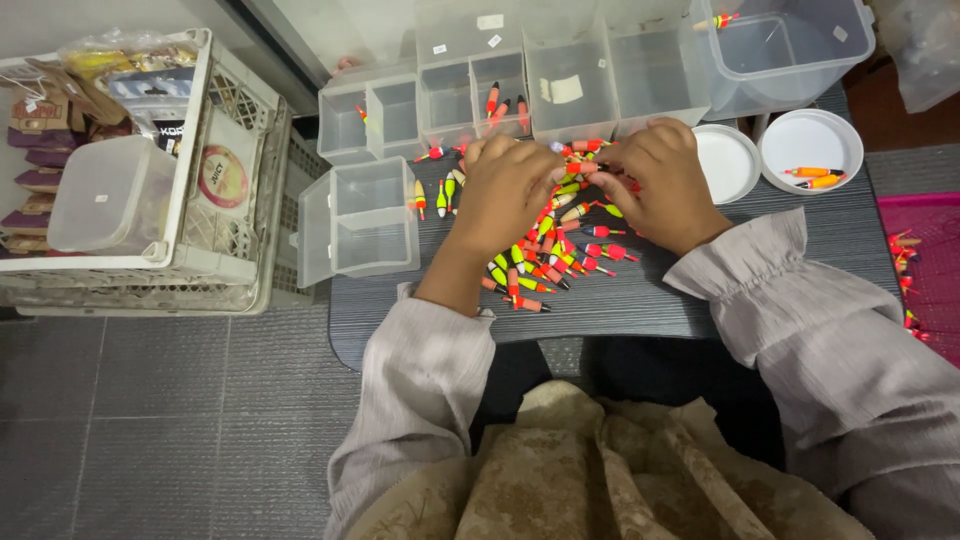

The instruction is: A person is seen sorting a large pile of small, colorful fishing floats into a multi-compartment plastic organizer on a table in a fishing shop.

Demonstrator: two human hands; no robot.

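Both hands curl, backs up, over a heap of small floats (pixel 548 250) at the tabletop's (pixel 640 300) middle; whether the left hand (pixel 505 195) or right hand (pixel 660 185) pinches one cannot be told. Dozens of floats lie there, too many to count. Two round lids (pixel 728 160) sit near the right far corner, the right one carrying two floats.

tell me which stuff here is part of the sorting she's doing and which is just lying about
In hand:
left hand
right hand
pile of small fishing floats
clear compartment boxes
round white lids with floats

Lying about:
white crate of packets
pink tray at right
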